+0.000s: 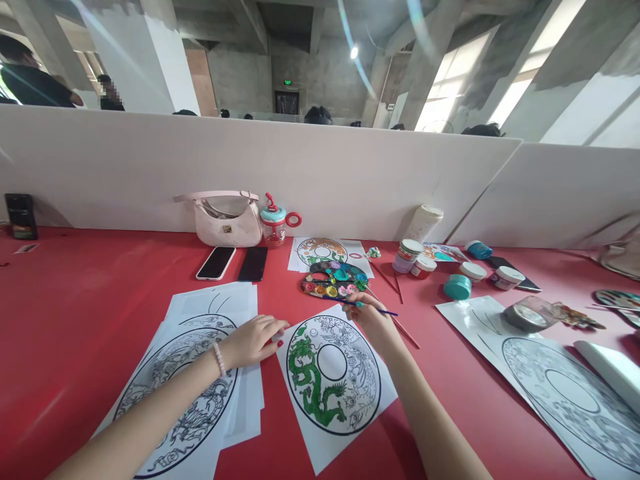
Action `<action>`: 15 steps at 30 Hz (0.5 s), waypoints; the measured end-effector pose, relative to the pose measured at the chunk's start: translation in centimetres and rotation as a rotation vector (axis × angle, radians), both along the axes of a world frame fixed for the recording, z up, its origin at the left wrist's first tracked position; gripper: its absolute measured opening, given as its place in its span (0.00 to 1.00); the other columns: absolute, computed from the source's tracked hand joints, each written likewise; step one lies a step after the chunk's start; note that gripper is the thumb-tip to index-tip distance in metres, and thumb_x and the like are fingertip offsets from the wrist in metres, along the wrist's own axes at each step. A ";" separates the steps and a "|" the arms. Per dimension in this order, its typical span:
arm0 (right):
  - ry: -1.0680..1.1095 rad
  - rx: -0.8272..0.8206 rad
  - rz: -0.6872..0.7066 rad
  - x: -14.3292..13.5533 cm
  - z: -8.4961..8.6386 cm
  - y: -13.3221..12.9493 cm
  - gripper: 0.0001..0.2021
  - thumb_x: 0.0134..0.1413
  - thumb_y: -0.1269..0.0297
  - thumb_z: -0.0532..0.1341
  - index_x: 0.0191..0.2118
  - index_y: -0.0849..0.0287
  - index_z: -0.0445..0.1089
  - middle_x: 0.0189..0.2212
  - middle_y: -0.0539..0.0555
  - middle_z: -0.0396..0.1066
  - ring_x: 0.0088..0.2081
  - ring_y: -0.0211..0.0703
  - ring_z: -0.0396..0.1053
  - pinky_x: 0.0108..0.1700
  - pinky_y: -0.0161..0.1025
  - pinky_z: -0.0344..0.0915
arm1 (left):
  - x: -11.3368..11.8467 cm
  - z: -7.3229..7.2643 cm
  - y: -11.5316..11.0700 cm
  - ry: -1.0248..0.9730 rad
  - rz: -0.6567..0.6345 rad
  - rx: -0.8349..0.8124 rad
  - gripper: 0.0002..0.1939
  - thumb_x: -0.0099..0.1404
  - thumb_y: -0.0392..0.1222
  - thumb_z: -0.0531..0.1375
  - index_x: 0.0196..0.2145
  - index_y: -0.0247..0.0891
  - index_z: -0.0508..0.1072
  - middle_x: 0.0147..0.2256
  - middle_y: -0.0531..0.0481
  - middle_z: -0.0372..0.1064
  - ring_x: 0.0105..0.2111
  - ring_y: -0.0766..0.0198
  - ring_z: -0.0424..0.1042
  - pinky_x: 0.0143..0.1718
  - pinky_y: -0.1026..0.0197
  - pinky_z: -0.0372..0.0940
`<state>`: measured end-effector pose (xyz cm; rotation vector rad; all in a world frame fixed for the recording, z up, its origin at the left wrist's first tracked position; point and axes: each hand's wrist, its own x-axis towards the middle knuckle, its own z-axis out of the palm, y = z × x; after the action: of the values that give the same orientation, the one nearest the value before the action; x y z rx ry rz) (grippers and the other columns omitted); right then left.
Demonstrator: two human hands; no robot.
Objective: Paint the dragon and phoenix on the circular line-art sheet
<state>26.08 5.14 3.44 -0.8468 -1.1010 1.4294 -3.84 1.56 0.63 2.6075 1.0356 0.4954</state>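
My right hand (370,315) is closed round a thin blue paintbrush (387,312), whose tip reaches the near edge of a dark paint palette (325,283) with several colours in its wells. Below it lies a sheet with a ring drawing (332,437); its dragon is painted green, and the bird half is uncoloured. My left hand (257,341), with a beaded bracelet, has its fingers bent together by the sheet's left corner. Something small and pale shows between them, too unclear to name. Under my left forearm is a stack of printed line drawings (250,400).
Behind the palette lies a partly coloured sheet (356,247). A pink handbag (227,227), a red-handled cup (274,227) and two phones (216,263) stand or lie at the back left. Paint jars (410,255), loose brushes (407,332) and another drawing (480,327) are right.
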 end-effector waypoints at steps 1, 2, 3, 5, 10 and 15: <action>-0.075 0.052 -0.068 -0.3 -0.2 -0.4 0.10 0.44 0.58 0.65 0.26 0.58 0.68 0.21 0.49 0.66 0.24 0.36 0.62 0.28 0.34 0.59 | 0.1 0.1 0.3 -0.019 0.012 -0.020 0.13 0.67 0.37 0.49 0.50 0.38 0.63 0.39 0.47 0.69 0.40 0.60 0.69 0.45 0.57 0.63; -0.152 0.101 -0.144 -0.5 -0.5 -0.7 0.11 0.45 0.57 0.64 0.23 0.58 0.65 0.18 0.47 0.63 0.22 0.34 0.59 0.26 0.33 0.57 | 0.2 0.1 0.6 -0.050 0.036 -0.034 0.13 0.68 0.37 0.49 0.49 0.38 0.63 0.38 0.48 0.69 0.39 0.61 0.69 0.44 0.58 0.63; -0.229 0.144 -0.207 -0.7 -0.8 -1.0 0.13 0.46 0.57 0.64 0.21 0.58 0.63 0.16 0.46 0.59 0.20 0.33 0.55 0.24 0.33 0.54 | 0.2 0.1 0.8 -0.080 0.053 -0.038 0.12 0.68 0.37 0.48 0.48 0.38 0.64 0.38 0.48 0.70 0.39 0.62 0.69 0.44 0.58 0.63; -0.373 0.215 -0.271 -0.8 -1.3 -1.5 0.16 0.49 0.55 0.62 0.20 0.58 0.59 0.15 0.45 0.55 0.19 0.32 0.51 0.22 0.33 0.49 | 0.2 -0.1 1.0 -0.121 0.060 -0.033 0.12 0.68 0.36 0.48 0.47 0.38 0.65 0.37 0.49 0.70 0.39 0.62 0.69 0.44 0.59 0.63; -0.655 0.388 -0.228 -0.8 -1.7 -2.2 0.16 0.53 0.59 0.57 0.20 0.57 0.53 0.16 0.45 0.52 0.19 0.33 0.48 0.22 0.33 0.48 | -0.1 -0.3 0.8 -0.099 0.007 0.018 0.13 0.66 0.32 0.48 0.45 0.38 0.67 0.37 0.49 0.71 0.39 0.63 0.69 0.45 0.59 0.62; -0.787 0.524 -0.197 -1.0 -1.1 -2.5 0.14 0.53 0.64 0.53 0.20 0.56 0.49 0.16 0.44 0.50 0.19 0.33 0.47 0.22 0.32 0.48 | 0.1 -0.2 0.6 -0.034 -0.030 0.112 0.12 0.66 0.33 0.49 0.44 0.38 0.68 0.41 0.47 0.70 0.41 0.61 0.67 0.46 0.57 0.62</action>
<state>25.05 2.60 2.31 -1.1129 -1.8132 0.5682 -3.76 2.20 0.44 2.6970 0.9838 0.6047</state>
